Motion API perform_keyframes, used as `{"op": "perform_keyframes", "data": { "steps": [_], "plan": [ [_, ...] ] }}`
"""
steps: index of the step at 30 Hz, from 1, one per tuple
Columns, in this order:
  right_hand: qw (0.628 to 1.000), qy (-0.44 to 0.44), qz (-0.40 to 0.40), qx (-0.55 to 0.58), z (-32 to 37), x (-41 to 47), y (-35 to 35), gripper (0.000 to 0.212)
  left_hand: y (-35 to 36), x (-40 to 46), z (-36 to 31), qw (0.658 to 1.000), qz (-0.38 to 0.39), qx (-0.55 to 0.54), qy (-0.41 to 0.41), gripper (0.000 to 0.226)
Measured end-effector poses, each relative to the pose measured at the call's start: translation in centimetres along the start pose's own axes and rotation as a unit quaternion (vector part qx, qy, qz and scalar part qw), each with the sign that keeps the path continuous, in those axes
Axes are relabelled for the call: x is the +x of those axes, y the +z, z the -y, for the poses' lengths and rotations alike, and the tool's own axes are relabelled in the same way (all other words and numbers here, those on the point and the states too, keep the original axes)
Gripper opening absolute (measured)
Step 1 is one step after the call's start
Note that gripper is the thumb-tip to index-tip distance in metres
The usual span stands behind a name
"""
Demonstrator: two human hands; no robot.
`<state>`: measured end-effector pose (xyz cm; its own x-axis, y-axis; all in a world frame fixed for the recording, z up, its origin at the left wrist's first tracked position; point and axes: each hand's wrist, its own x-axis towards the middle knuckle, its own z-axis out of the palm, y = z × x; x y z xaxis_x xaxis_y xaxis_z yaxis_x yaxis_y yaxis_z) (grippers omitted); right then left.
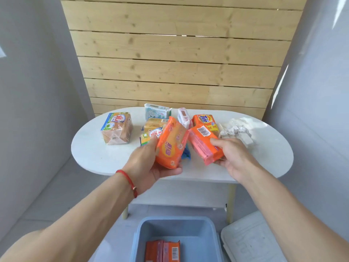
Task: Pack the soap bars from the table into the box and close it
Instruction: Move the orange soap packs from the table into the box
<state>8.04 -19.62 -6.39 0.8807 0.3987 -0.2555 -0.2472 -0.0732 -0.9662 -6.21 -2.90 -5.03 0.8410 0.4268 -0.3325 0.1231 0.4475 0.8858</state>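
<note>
My left hand (149,167) and right hand (232,157) each grip one orange wrapped soap bar (171,143), (204,143); two lie in the blue plastic box (139,235) at six o'clock.

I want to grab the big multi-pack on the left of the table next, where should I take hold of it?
Take the multi-pack across its two long side faces, coming from above. It stands alone and blocky on the table, clear space either side; its folded near end looks looser, so avoid it.
</note>
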Motion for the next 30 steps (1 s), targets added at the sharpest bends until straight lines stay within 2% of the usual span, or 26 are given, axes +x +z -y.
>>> {"op": "perform_keyframes", "data": {
  "steps": [2, 4, 6, 8, 11, 15, 17, 19, 20, 24, 26, 28, 30],
  "plan": [
    [1.000, -0.010, 0.026, -0.015, 0.1, -1.1, -0.7, 0.011, 0.0, -1.1, 1.9, 0.996, 0.063, -0.044, -0.053, 0.064],
    [0.998, -0.005, 0.050, -0.037, -0.1, -2.4, -1.4, 0.015, -0.9, -2.2, 3.9, 0.991, 0.105, -0.035, -0.073, 0.053],
    [0.995, 0.002, 0.070, -0.070, -0.4, -3.7, -2.6, 0.018, -2.3, -3.2, 6.1, 0.987, 0.134, 0.037, -0.085, 0.041],
    [0.988, 0.019, 0.106, -0.110, -1.0, -4.9, -4.2, 0.021, -3.6, -4.1, 8.8, 0.979, 0.121, 0.114, -0.120, 0.035],
    [0.963, 0.076, 0.206, -0.158, -2.9, -6.4, -6.1, 0.027, -5.4, -4.3, 13.0, 0.966, 0.073, 0.163, -0.185, 0.028],
    [0.920, 0.179, 0.262, -0.230, -7.9, -7.7, -5.2, 0.027, -8.0, -2.7, 18.3, 0.917, -0.005, 0.317, -0.243, 0.030],
    [0.901, 0.212, 0.258, -0.277, -10.4, -7.5, -3.8, 0.023, -8.7, -1.7, 20.3, 0.870, -0.027, 0.431, -0.238, 0.044],
    [0.891, 0.232, 0.220, -0.324, -13.2, -7.0, -2.6, 0.021, -9.2, -0.7, 21.8, 0.812, -0.024, 0.541, -0.219, 0.053],
    [0.886, 0.233, 0.196, -0.350, -14.8, -6.7, -2.0, 0.022, -9.3, -0.1, 22.4, 0.795, -0.027, 0.568, -0.213, 0.054],
    [0.833, 0.204, 0.146, -0.493, -21.8, -5.1, 0.5, 0.024, -9.9, 1.2, 24.6, 0.795, -0.079, 0.553, -0.235, 0.059],
    [0.812, 0.189, 0.114, -0.540, -25.5, -4.4, 1.7, 0.027, -10.3, 1.3, 25.8, 0.782, -0.082, 0.574, -0.228, 0.052],
    [0.812, 0.197, 0.072, -0.544, -29.3, -3.9, 2.7, 0.044, -10.8, 1.3, 26.6, 0.772, -0.073, 0.588, -0.229, 0.043],
    [0.821, 0.218, 0.056, -0.525, -32.4, -3.6, 3.3, 0.045, -11.2, 1.4, 26.9, 0.768, -0.070, 0.593, -0.230, 0.040]
  ]
}}
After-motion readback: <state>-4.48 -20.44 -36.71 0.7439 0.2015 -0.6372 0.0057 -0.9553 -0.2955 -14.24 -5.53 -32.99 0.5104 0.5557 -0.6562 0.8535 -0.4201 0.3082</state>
